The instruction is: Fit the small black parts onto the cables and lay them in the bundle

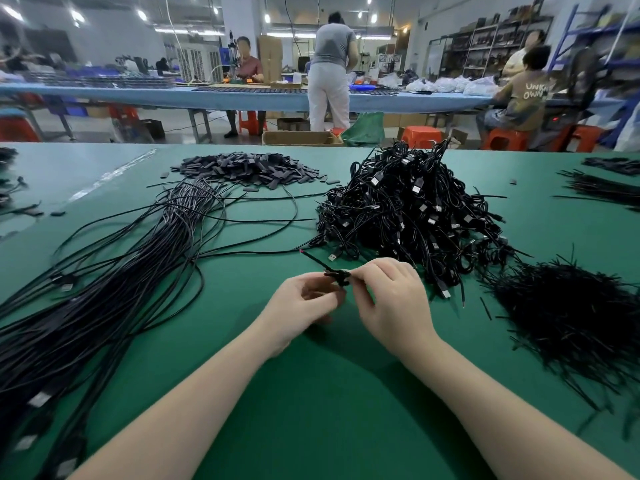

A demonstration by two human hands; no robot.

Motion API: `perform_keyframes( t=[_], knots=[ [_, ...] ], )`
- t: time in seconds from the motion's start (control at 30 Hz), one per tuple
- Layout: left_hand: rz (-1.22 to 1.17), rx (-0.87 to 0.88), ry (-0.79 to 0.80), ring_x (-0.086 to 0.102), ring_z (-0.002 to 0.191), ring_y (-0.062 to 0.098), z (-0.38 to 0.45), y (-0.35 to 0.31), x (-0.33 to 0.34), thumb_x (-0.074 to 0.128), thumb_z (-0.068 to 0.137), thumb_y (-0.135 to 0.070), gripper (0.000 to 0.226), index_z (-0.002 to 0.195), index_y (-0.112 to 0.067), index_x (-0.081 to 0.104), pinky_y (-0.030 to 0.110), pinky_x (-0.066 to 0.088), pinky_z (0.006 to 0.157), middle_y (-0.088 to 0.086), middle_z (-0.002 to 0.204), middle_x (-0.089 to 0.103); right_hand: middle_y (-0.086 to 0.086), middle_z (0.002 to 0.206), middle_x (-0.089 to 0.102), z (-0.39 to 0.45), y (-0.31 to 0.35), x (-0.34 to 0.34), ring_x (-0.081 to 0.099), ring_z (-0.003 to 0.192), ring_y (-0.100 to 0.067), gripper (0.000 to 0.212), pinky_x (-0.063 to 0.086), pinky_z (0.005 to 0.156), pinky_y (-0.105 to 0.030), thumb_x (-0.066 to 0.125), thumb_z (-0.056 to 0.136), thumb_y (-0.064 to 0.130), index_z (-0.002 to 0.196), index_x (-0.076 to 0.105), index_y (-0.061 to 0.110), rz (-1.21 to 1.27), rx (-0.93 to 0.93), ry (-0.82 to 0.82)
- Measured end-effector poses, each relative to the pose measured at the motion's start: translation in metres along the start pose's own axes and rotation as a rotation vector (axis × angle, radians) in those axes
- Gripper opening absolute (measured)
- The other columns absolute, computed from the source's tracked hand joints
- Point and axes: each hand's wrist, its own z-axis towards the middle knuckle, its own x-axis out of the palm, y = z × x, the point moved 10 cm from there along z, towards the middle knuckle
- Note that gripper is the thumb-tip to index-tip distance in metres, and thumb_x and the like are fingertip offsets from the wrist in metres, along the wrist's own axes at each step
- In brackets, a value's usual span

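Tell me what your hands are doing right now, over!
Both hands pinching one cable end, left hand, right hand. Small black part between the fingers. Laid bundle waiting left. Nothing blocking.

Two bare forearms in view, entering from lower frame edge; no sleeves visible. Left hand (304, 299) and right hand (388, 299) ungloved. No rings, watch, bands or markings seen. Fingernails short, unpainted where visible

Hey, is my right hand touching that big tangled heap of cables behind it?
Cannot tell. In the head view the right hand overlaps the near edge of the tangled cable heap, so no gap or contact shows; its fingers pinch a small black part.
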Motion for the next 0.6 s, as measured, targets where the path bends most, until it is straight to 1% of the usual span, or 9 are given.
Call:
perform_keyframes(
  t=[0.07,0.1,0.17,0.27,0.37,0.47,0.53,0.57,0.6],
  knots=[
    [0.110,0.093,-0.100,0.063,0.077,0.009,0.001,-0.007,-0.007,0.068,0.088,-0.021,0.011,0.078,-0.025,0.073,0.029,0.055,0.068,-0.002,0.084,0.070,-0.002,0.077,0.064,-0.001,0.002,-0.002,0.063,0.074,-0.026,0.014,0.042,0.067,-0.032,0.059,0.087,0.014,0.078,0.068,0.008,-0.007,-0.011,-0.026],
    [0.152,0.118,-0.136,0.062,0.078,0.014,0.001,-0.009,-0.010,0.067,0.088,-0.030,0.016,0.075,-0.023,0.073,0.033,0.054,0.073,0.001,0.086,0.068,-0.002,0.077,0.065,-0.001,0.004,-0.002,0.063,0.074,-0.025,0.011,0.041,0.067,-0.032,0.062,0.086,0.013,0.079,0.068,0.009,-0.012,-0.020,-0.032],
    [0.150,0.102,-0.131,0.060,0.071,0.017,0.000,-0.008,-0.009,0.059,0.090,-0.041,0.033,0.071,-0.016,0.071,0.028,0.050,0.067,0.003,0.079,0.068,-0.001,0.076,0.065,0.000,0.007,0.000,0.064,0.073,-0.025,0.007,0.040,0.067,-0.032,0.067,0.084,0.013,0.078,0.069,0.010,-0.012,-0.024,-0.035],
    [0.070,0.036,-0.140,0.065,0.063,0.011,-0.003,-0.004,-0.008,0.057,0.093,-0.035,0.038,0.064,-0.015,0.070,0.018,0.046,0.054,0.002,0.068,0.070,-0.001,0.076,0.066,0.001,0.007,0.005,0.065,0.072,-0.024,0.004,0.039,0.068,-0.030,0.068,0.082,0.012,0.078,0.069,0.010,0.000,-0.008,-0.001],
    [0.068,0.020,-0.171,0.060,0.060,0.011,-0.003,-0.002,-0.011,0.058,0.093,-0.033,0.039,0.057,-0.021,0.069,0.020,0.044,0.051,-0.001,0.063,0.067,0.000,0.078,0.069,-0.001,0.003,0.010,0.066,0.073,-0.023,0.004,0.042,0.066,-0.031,0.068,0.080,0.012,0.081,0.072,0.011,0.034,0.025,0.053],
    [0.024,-0.006,-0.167,0.051,0.055,0.011,-0.004,-0.002,-0.012,0.058,0.092,-0.038,0.040,0.057,-0.021,0.067,0.020,0.040,0.047,-0.005,0.059,0.061,0.000,0.078,0.070,-0.002,0.002,0.011,0.067,0.072,-0.021,0.007,0.047,0.064,-0.031,0.067,0.081,0.012,0.084,0.073,0.011,0.042,0.045,0.069],
    [0.009,0.031,-0.157,0.049,0.061,0.013,-0.006,-0.007,-0.010,0.056,0.088,-0.043,0.041,0.059,-0.017,0.067,0.029,0.044,0.056,-0.001,0.065,0.055,-0.001,0.079,0.070,-0.002,0.001,0.011,0.067,0.072,-0.023,0.008,0.048,0.065,-0.032,0.068,0.080,0.010,0.086,0.073,0.010,0.044,0.046,0.088],
    [0.048,0.077,-0.166,0.050,0.069,0.013,-0.006,-0.011,-0.010,0.054,0.085,-0.043,0.042,0.062,-0.011,0.068,0.037,0.047,0.065,0.002,0.074,0.053,-0.002,0.079,0.070,-0.002,0.001,0.012,0.067,0.072,-0.024,0.009,0.048,0.064,-0.033,0.067,0.078,0.009,0.086,0.072,0.010,0.047,0.045,0.104],
    [0.128,0.130,-0.180,0.050,0.082,0.010,-0.007,-0.016,-0.011,0.051,0.085,-0.042,0.043,0.067,-0.007,0.069,0.041,0.047,0.080,0.003,0.086,0.051,-0.002,0.078,0.069,-0.002,0.000,0.012,0.066,0.071,-0.025,0.011,0.047,0.064,-0.033,0.065,0.077,0.008,0.085,0.072,0.010,0.047,0.045,0.115]
  ],
)
